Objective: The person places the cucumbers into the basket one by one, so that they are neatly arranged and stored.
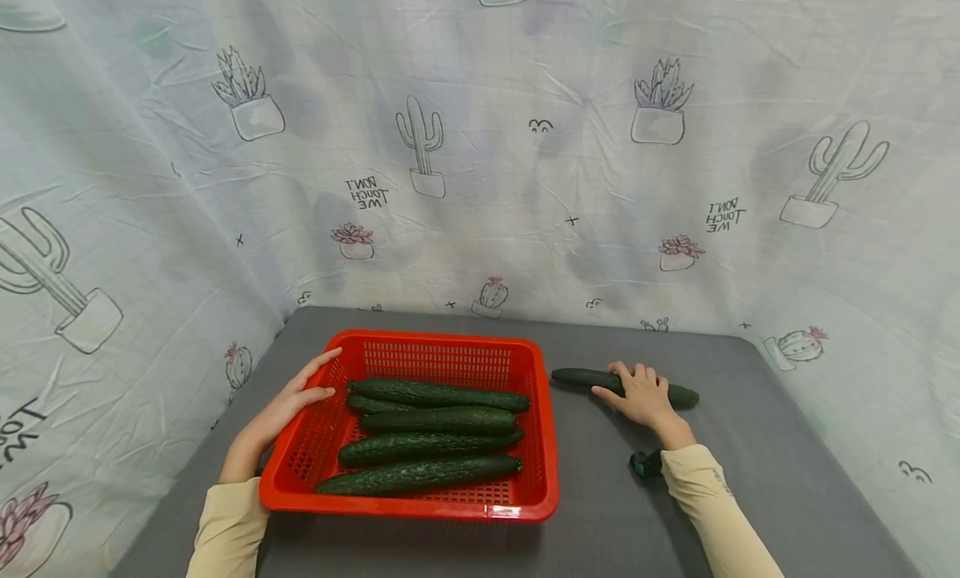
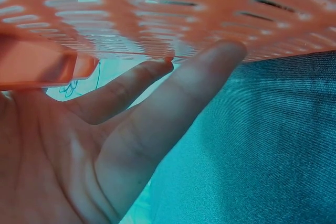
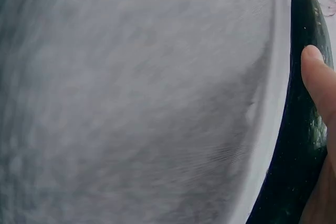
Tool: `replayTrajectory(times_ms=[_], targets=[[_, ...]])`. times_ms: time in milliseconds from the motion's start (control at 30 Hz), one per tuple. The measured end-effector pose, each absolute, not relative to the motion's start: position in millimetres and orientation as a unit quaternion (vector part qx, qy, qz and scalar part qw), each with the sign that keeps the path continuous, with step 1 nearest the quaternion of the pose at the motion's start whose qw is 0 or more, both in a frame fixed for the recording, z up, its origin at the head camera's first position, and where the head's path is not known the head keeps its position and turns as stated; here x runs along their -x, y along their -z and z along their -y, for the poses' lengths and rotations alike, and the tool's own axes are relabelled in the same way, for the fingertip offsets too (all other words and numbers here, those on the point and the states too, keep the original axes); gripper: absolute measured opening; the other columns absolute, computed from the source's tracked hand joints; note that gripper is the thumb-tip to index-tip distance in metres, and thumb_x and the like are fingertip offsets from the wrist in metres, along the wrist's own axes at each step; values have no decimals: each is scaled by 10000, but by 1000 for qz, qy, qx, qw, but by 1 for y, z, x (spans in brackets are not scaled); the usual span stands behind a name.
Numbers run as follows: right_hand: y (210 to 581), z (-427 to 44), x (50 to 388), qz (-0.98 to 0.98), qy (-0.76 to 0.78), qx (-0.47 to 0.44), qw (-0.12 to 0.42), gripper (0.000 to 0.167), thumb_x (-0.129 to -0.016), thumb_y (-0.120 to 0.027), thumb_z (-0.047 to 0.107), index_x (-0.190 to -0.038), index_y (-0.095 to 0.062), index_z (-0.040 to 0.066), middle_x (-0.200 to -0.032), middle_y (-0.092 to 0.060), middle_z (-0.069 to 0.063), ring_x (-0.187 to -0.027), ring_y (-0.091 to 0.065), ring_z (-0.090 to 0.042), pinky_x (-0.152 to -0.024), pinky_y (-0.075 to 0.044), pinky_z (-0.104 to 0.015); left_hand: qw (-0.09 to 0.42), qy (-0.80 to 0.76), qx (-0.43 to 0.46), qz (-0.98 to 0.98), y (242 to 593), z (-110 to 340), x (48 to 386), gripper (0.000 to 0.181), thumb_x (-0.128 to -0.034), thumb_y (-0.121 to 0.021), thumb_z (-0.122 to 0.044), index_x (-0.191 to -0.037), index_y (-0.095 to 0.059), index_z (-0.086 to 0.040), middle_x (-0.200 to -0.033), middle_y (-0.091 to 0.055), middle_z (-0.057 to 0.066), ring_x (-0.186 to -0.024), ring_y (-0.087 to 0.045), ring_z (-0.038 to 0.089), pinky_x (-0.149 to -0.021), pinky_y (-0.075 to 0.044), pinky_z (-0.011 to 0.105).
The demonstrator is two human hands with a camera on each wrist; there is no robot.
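A red plastic basket (image 1: 550,444) with slotted walls holds several dark green cucumbers (image 1: 438,419) lying side by side. At its left side my left hand (image 1: 281,415) grips the rim, with two digits reaching over the edge. From below, the left wrist view shows other fingers (image 2: 194,85) against the slotted outside of the basket (image 2: 121,19). To the right of the basket, my right hand (image 1: 643,399) grips a single cucumber (image 1: 581,378) from above. In the right wrist view, the thumb lies along this cucumber (image 3: 302,114); the other fingers are mostly hidden.
Grey cloth covers the table (image 1: 600,520) beneath everything. A pale curtain (image 1: 487,186) printed with potted plants surrounds the back and sides. A small black device (image 1: 647,464) is strapped at the right wrist, beside the cream sleeve (image 1: 712,503).
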State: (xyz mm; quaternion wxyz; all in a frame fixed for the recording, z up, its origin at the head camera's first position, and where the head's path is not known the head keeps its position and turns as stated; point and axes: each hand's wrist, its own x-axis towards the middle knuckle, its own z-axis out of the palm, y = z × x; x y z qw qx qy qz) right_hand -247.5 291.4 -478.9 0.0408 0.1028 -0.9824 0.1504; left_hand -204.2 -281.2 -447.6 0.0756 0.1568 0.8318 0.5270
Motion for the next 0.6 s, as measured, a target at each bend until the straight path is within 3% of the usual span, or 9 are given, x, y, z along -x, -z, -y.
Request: replayTrajectory(times_ms=[600], targets=[[440, -272, 236, 984, -141, -71, 86, 579, -851, -530, 584, -1224, -497, 143, -971, -499, -195, -876, -416, -367, -711, -262, -491, 76, -528, -155, -831, 448, 280, 204, 605, -971, -452, -202, -1497, -153, -239, -1555, -19, 95, -1384, -36, 401, -942, -195, 686]])
